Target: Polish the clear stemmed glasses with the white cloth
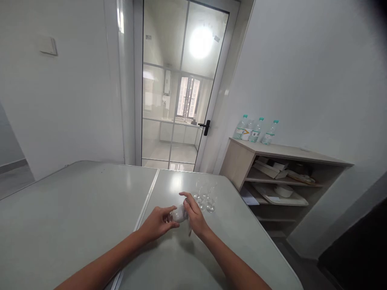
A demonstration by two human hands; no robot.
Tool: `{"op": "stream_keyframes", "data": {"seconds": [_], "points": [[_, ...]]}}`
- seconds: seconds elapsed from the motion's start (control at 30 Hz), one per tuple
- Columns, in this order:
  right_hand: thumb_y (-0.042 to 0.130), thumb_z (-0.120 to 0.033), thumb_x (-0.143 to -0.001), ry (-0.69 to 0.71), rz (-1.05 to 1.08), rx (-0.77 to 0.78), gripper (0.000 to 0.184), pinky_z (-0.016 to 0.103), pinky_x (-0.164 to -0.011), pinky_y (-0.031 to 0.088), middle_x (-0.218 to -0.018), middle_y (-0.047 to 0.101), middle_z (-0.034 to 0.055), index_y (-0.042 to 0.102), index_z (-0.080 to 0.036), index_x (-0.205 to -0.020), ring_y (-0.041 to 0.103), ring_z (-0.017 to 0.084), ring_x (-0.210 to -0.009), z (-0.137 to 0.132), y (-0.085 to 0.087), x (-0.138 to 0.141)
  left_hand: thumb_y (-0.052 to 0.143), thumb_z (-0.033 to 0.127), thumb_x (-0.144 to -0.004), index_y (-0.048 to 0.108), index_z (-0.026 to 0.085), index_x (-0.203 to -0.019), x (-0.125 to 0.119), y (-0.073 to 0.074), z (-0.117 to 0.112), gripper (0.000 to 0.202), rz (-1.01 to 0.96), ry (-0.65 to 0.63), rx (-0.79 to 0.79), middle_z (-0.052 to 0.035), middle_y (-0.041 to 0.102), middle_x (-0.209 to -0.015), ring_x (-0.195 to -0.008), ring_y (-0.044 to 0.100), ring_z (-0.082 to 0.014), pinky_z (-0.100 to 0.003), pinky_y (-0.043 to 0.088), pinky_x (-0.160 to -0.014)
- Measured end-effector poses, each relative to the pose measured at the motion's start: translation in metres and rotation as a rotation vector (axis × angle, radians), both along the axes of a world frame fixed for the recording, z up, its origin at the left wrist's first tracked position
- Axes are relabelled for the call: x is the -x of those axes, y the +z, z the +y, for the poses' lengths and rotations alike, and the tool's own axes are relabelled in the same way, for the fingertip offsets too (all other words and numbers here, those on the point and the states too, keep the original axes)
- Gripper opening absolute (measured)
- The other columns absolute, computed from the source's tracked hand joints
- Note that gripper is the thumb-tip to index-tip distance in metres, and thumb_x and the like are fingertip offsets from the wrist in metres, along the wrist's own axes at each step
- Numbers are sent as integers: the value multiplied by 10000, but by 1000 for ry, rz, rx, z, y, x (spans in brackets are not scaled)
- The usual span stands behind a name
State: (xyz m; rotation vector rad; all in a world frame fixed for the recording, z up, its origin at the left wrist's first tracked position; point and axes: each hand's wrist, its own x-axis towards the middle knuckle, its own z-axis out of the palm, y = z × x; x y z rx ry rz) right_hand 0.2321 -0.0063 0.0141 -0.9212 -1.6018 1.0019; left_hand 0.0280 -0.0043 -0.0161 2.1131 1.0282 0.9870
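My left hand [155, 223] is closed around the base end of a small clear drinking glass [178, 214], tilted on its side above the table. At the glass's other end, my right hand [195, 217] curls with its index finger stretched out. A pale cloth [190, 230] hangs below that hand, and whitish material shows at the glass; whether it lies inside or around it I cannot tell. Just beyond my right hand stand several clear stemmed glasses [211, 208], grouped closely on the table.
The pale table [75, 217] has a white seam running across it. Beyond it is a glass door [163, 141] with a black handle [207, 127]. To the right stands a wooden shelf unit [242, 161] holding boxes and trays, with several plastic bottles [256, 131] on top.
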Motion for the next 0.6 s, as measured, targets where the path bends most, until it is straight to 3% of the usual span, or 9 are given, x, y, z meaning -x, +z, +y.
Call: {"op": "stream_keyframes", "data": {"seconds": [0.17,0.23,0.3,0.4,0.5,0.6], "points": [[462,-533,-1005,93,-78,-97,419,290,-658,362,-713,471,-35,618,-251,-1273,417,167,-630,-4,5,-8,707,669,-814,553,168,-724,-5,16,-4,532,-309,-246,738,70,419,-570,-429,241,-42,-220,189,-439],[476,-542,-994,101,-103,-147,418,296,-663,362,-706,471,-31,635,-248,-1245,412,169,-627,-4,5,-12,710,692,-797,481,184,-682,-2,18,-4,569,-349,-278,888,75,406,-586,-437,181,-30,-215,172,-436],[498,-552,-980,88,-124,-181,420,304,-676,374,-701,481,-23,655,-246,-1221,431,179,-644,-5,4,-13,706,705,-791,457,189,-671,-1,18,-3,586,-344,-286,926,75,407,-592,-441,165,-30,-216,169,-435],[537,-572,-955,72,-132,-183,430,309,-688,388,-698,496,-18,668,-240,-1194,455,191,-670,-3,2,-12,668,676,-839,517,179,-692,-4,17,-4,540,-283,-260,714,63,418,-583,-447,254,-49,-224,202,-452],[514,-556,-975,46,-75,-118,391,297,-697,381,-739,512,-21,652,-238,-1154,460,179,-687,0,3,-7,672,570,-879,649,164,-781,-6,10,-4,419,-114,-87,239,52,448,-559,-499,397,-87,-234,291,-519],[523,-530,-976,20,21,35,339,274,-692,370,-770,509,-30,634,-239,-1109,458,159,-701,3,4,-1,708,487,-880,719,182,-1062,-3,-5,0,355,117,120,-171,33,583,-585,-532,511,-125,-246,347,-568]]}}
